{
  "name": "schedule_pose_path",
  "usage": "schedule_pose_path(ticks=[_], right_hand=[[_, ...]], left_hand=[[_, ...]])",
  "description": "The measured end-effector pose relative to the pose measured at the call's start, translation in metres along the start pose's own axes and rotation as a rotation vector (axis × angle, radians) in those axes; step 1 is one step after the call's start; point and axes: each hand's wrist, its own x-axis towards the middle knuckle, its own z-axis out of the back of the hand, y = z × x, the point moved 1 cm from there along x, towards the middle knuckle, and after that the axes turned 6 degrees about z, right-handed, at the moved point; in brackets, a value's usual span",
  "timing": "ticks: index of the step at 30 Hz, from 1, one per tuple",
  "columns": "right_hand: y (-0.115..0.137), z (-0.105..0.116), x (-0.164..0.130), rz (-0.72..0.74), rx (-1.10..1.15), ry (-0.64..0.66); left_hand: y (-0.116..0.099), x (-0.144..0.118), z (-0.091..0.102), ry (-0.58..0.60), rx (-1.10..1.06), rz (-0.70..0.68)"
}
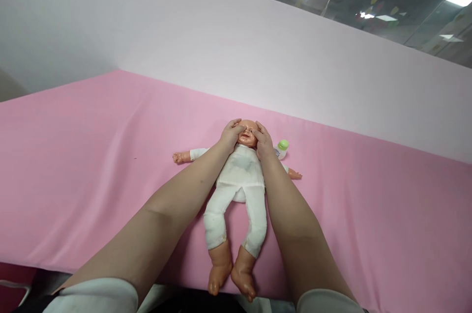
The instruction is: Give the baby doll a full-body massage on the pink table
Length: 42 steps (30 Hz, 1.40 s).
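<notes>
- Cupping the doll's head (247,137) from both sides, I have the left hand (231,134) and the right hand (263,140) laid against it, with the face showing between them.
- My grip is loose rather than clenched: the fingers of each hand curve along the side of the head, and the thumbs reach inward over the face near the eyes. How hard they press, I cannot tell from my end.
- The doll (241,173) lies on its back below my hands, head toward the wall and feet toward me. Its body is white cloth, with a faint grey patch on the chest.
- Its arms stretch out to either side, each passing partly behind one of my forearms; its legs lie between my forearms, the bare feet (232,271) close together near the edge.
- Just beyond my right wrist I have a small bottle (282,149) with a green cap, partly hidden by the wrist.
- Under everything I see a pink cover (92,156), softly creased, with a small dark mark well to the left of the doll.
- Past the cover rises a white wall (221,42); above it, I get dark glass (346,3) with coloured shapes and bright ceiling lights.
</notes>
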Motion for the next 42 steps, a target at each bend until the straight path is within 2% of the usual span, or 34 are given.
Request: schedule_pose_path(ticks=[11,16,25,33,42], right_hand=[[-0.004,0.000,0.005,0.064,-0.207,-0.080],[-0.008,-0.003,0.006,0.102,-0.138,-0.145],[-0.008,0.010,0.008,0.001,0.042,-0.049],[-0.007,0.005,0.008,0.098,-0.166,0.000],[-0.015,0.012,0.017,0.119,-0.418,-0.054]], left_hand=[[0.005,0.009,0.000,-0.026,0.121,-0.061],[0.007,0.014,0.001,-0.031,0.092,-0.061],[0.002,0.008,0.007,-0.017,-0.020,0.012],[-0.003,0.002,0.002,0.074,0.024,0.039],[0.003,0.010,-0.002,0.055,0.081,-0.008]])
